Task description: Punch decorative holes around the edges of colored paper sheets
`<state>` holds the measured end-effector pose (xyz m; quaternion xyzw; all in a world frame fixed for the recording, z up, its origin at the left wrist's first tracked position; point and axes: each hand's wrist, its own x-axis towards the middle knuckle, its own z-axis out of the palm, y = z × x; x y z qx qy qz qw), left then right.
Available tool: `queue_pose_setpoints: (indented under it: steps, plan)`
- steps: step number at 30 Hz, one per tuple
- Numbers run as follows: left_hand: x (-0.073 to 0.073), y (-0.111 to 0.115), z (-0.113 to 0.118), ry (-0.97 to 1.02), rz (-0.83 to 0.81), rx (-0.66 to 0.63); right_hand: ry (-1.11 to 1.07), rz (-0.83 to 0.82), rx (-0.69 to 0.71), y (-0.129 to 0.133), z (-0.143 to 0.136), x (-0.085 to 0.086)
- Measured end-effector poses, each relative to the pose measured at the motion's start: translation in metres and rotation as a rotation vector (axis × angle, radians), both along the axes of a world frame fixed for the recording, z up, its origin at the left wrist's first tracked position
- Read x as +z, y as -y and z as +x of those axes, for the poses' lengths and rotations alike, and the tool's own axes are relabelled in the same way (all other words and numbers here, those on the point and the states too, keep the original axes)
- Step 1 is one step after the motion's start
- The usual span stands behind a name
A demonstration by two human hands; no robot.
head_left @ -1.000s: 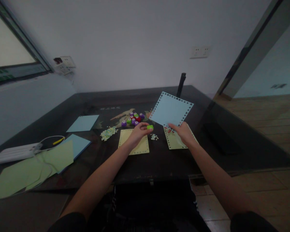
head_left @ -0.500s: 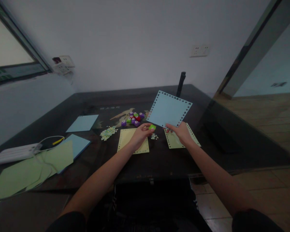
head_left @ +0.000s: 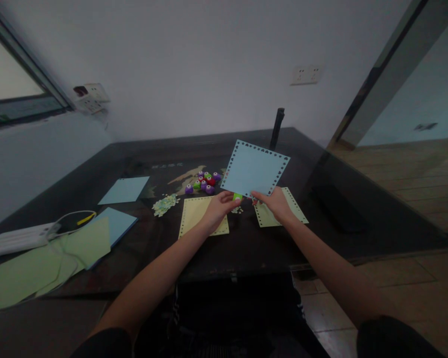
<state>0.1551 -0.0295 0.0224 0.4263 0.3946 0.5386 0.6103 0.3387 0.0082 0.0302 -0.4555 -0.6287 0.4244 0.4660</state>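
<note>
My left hand (head_left: 218, 211) is closed on a small green craft punch (head_left: 237, 197) at the lower edge of a light blue paper sheet (head_left: 256, 169). Punched shapes line most of that sheet's edges. My right hand (head_left: 276, 203) pinches the sheet by its lower right part and holds it tilted above the table. Under my left forearm lies a yellow sheet (head_left: 194, 211) with a punched border. A pale yellow-green punched sheet (head_left: 296, 211) lies partly beneath my right hand. Small paper cutouts (head_left: 238, 210) are scattered between the two sheets.
Behind my left hand sit several purple, red and green punches (head_left: 205, 184). A heap of paper cutouts (head_left: 165, 204) lies left of them. Farther left are a blue sheet (head_left: 125, 190), green sheets (head_left: 48, 263) and a white power strip (head_left: 20, 238) with a cable. A black flat object (head_left: 338, 209) lies right.
The green punch has turned in my left hand and now meets the blue sheet's lower edge. The sheet has shifted slightly left, and the whole view has moved a little.
</note>
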Motion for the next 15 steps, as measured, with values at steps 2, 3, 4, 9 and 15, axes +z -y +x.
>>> queue_pose_setpoints:
  steps: [2,3,4,9,15]
  plan:
    - [-0.0007,0.0001,0.0002,-0.010,0.004,-0.002,0.006,0.000,-0.001,0.0006,-0.0002,0.0011]
    - [-0.0010,0.0002,0.0003,-0.017,0.008,-0.002,0.010,0.001,-0.003,0.0010,-0.0004,0.0018]
    - [-0.0011,0.0004,0.0005,-0.023,0.011,-0.003,0.013,0.002,-0.008,0.0013,-0.0006,0.0023]
    - [-0.0004,0.0016,0.0013,-0.033,0.026,-0.006,0.016,0.001,-0.022,0.0017,-0.0011,0.0032]
    - [-0.0006,0.0015,0.0014,-0.028,0.037,-0.016,0.012,-0.010,-0.043,-0.0002,0.0001,0.0005]
